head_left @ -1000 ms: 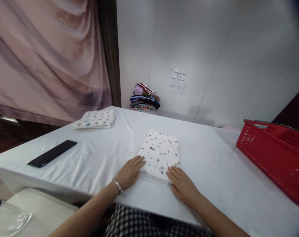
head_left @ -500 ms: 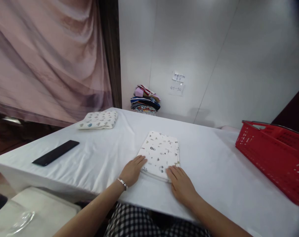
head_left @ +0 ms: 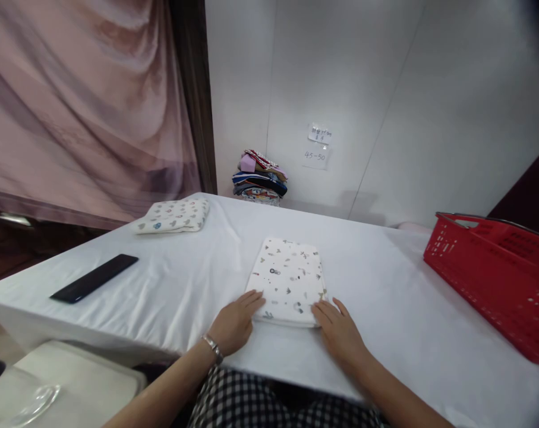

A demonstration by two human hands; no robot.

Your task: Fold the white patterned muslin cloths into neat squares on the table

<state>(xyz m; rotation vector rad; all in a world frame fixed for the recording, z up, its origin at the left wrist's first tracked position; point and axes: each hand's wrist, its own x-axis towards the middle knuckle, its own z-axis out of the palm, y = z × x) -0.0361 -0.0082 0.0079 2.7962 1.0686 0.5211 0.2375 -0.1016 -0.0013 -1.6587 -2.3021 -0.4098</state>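
Observation:
A folded white cloth (head_left: pixel 287 279) with small printed motifs lies flat on the white-covered table (head_left: pixel 367 273), near its front edge. My left hand (head_left: pixel 234 321) rests at the cloth's near left corner, fingertips on its edge and fingers stretched out. At the near right corner lies my right hand (head_left: pixel 338 333), its fingers extended over the edge and the thumb side hidden in part. Neither hand grips the cloth; both touch it from the sides. A second folded cloth (head_left: pixel 173 216) with a grey and blue print sits at the table's far left corner.
A black flat slab (head_left: pixel 95 278) lies on the table's left part. At the right edge stands a red plastic basket (head_left: pixel 492 279). Behind the table is a stack of folded fabrics (head_left: pixel 260 177) against the wall. A pale lidded bin (head_left: pixel 79 380) is at lower left.
The cloth has turned slightly and lies a little straighter before me. My right hand has shifted right along its near edge; my left hand has moved slightly down and left.

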